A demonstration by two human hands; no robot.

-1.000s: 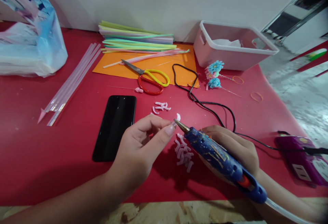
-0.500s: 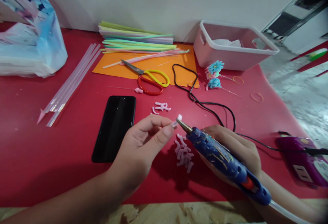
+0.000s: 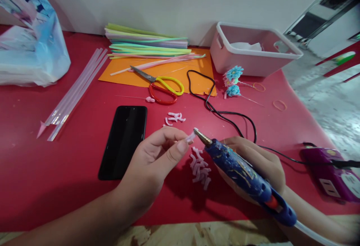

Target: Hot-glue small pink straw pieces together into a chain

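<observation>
My left hand (image 3: 156,158) pinches a small pink straw piece (image 3: 191,136) between thumb and forefinger above the red table (image 3: 42,171). My right hand (image 3: 254,161) grips a blue glue gun (image 3: 243,174), whose metal nozzle touches the tip of that piece. Just below the nozzle lies a heap of curled pink straw pieces (image 3: 200,167). A smaller cluster of pink pieces (image 3: 174,118) lies farther back. The gun's black cord (image 3: 225,113) loops away across the table.
A black phone (image 3: 123,141) lies left of my hands. Behind are scissors (image 3: 161,84) on orange paper (image 3: 126,75), stacked coloured straws (image 3: 146,43), clear glue sticks (image 3: 75,92), a plastic bag (image 3: 30,39), a white tub (image 3: 253,49), blue straw flowers (image 3: 233,79), rubber bands (image 3: 279,105), a purple power strip (image 3: 332,174).
The nozzle and the pinched piece have stayed together, with only a slight shift of both hands. The view has drifted a little to the right.
</observation>
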